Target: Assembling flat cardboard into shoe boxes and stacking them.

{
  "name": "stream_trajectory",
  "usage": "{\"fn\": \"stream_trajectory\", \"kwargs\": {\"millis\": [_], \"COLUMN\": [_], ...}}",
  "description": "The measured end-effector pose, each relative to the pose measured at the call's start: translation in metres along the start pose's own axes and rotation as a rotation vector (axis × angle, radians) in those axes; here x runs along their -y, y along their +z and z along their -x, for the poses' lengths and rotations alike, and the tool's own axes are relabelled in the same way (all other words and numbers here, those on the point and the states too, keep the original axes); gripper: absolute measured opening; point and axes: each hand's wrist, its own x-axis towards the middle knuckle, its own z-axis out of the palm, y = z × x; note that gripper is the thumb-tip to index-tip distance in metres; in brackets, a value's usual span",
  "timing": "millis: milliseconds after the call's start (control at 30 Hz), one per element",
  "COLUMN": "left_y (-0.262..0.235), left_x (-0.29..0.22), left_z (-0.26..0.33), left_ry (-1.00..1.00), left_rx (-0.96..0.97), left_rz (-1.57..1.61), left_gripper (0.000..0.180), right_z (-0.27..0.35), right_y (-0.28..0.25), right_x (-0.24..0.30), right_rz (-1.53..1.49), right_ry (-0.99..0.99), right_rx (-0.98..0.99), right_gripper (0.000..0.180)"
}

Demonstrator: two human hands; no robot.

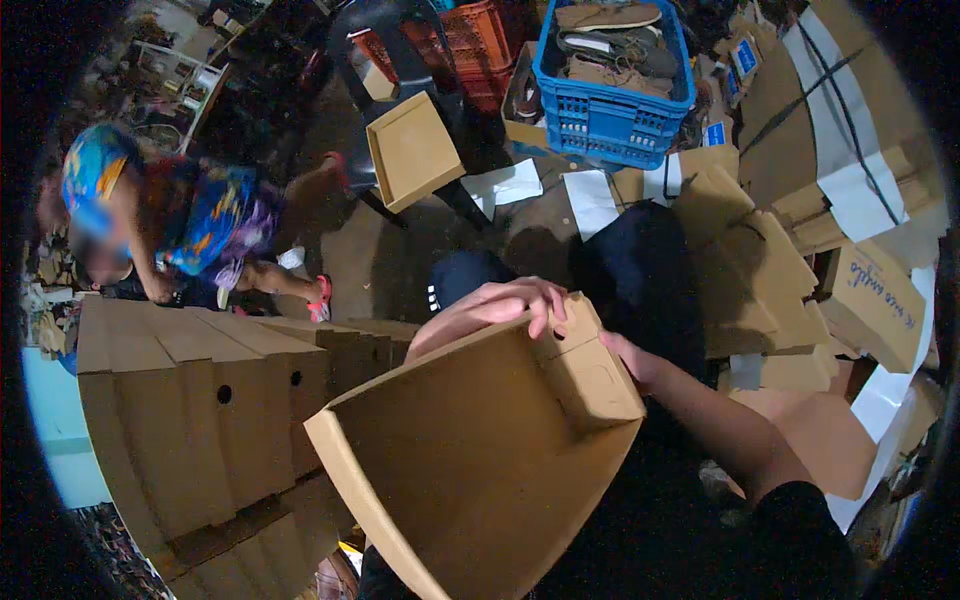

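Partly hidden behind a folded flap, the right hand (622, 356) shows only its edge; whether it grips cannot be told. Fingers of the left hand (505, 302) curl over the rim of one open brown cardboard box (480, 470). Left of them stands a row of matte boxes (200, 400).

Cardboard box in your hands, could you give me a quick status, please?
Left hand gripping far wall of the open cardboard box. Right hand behind its folded end flap, mostly hidden. Stack of folded boxes close on the left.
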Motion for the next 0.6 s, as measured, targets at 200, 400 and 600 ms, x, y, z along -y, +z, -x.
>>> {"fn": "stream_trajectory", "kwargs": {"millis": [200, 400, 600], "left_y": [0.028, 0.038, 0.032], "left_x": [0.000, -0.010, -0.013], "left_z": [0.003, 0.006, 0.006], "left_ry": [-0.357, -0.178, -0.286], "left_rx": [-0.120, -0.149, -0.147], "left_rz": [0.075, 0.132, 0.029], "left_gripper": [0.049, 0.045, 0.044], "right_z": [-0.007, 0.000, -0.001], "right_y": [0.019, 0.023, 0.018], "right_x": [0.021, 0.047, 0.054], "right_rz": [-0.515, -0.013, 0.464], "right_ry": [0.152, 0.104, 0.007], "right_rx": [-0.055, -0.003, -0.026], "right_gripper": [0.085, 0.065, 0.055]}}
